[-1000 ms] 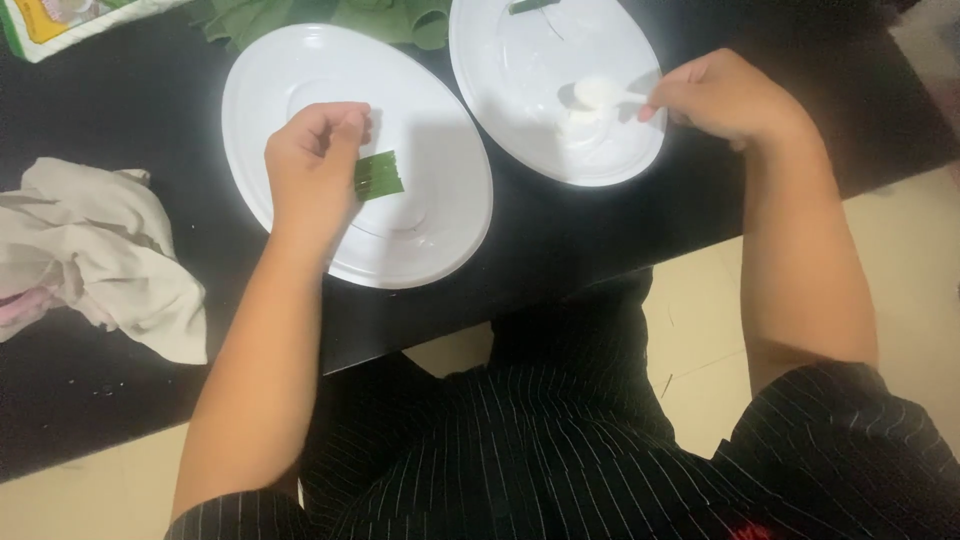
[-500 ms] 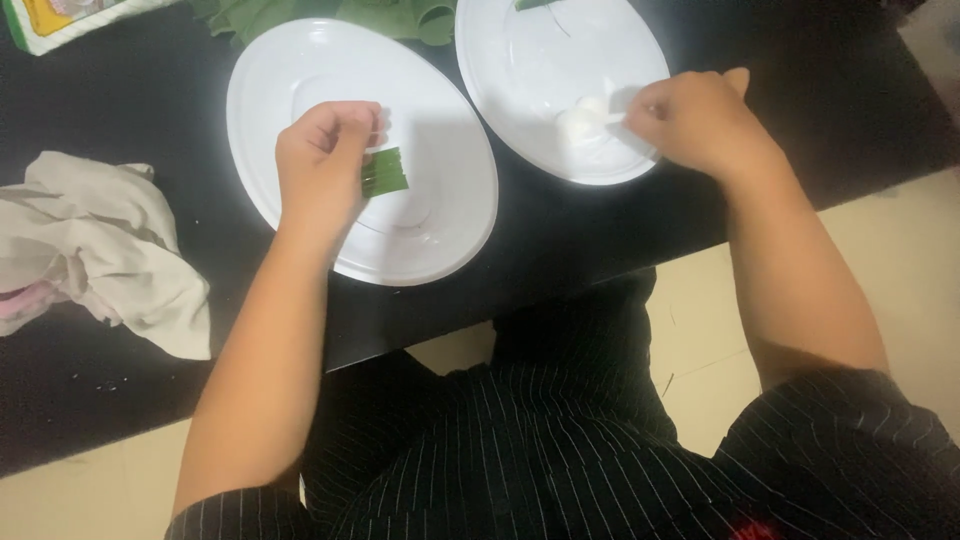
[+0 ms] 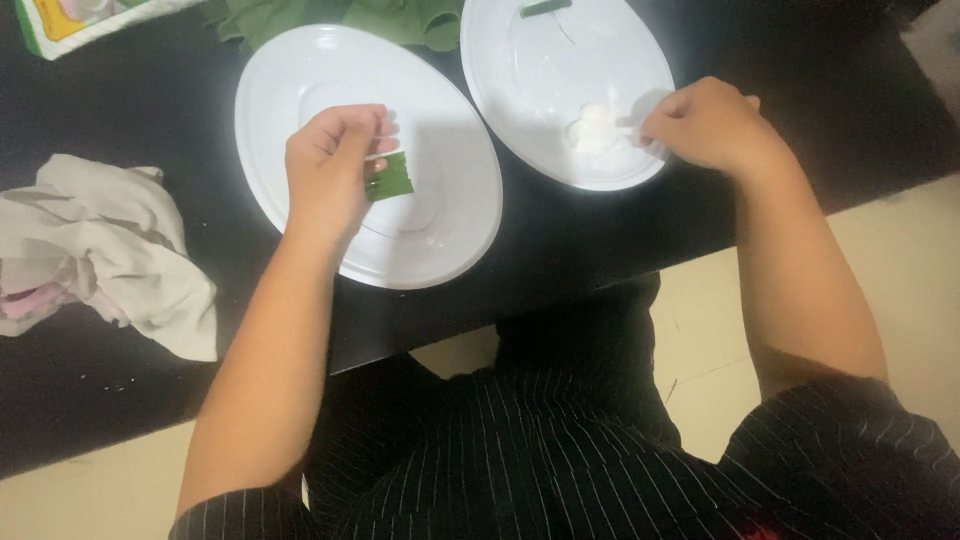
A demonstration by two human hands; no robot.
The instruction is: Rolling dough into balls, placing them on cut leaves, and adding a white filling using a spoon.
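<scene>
Head view looks straight down on a black table [image 3: 120, 400] with two white plates side by side. Over the left plate [image 3: 440, 240] the left hand [image 3: 330, 170] is curled, its fingers pinching a small green leaf strip [image 3: 390, 180]. That strip sticks out from the fingertips toward the plate's middle, on the hand's right side and just below the thumb; whether its lower end touches the plate I cannot tell.

At the near right edge of the right plate [image 3: 530, 110] the right hand [image 3: 705, 125] is closed, gripping a small white utensil [image 3: 632, 128] whose handle is mostly hidden in the fist. Its tip reaches left from the knuckles into a white lump [image 3: 592, 128] that lies on the plate, just beside the hand and touching the utensil. The lump sits in the plate's lower right part, well apart from the leaf strip.

At the far rim of the right plate lies another short green piece [image 3: 545, 8], partly cut off by the frame. Beyond both plates, green leaves [image 3: 330, 18] are heaped along the table's far edge, touching or overlapping the rims. A yellow and green package [image 3: 80, 20] lies at the far left corner. A crumpled pale cloth [image 3: 110, 250] rests on the table left of the left forearm, apart from the plates. A dark pinstriped garment [image 3: 560, 460] fills the bottom, with pale floor [image 3: 900, 260] on the right.
</scene>
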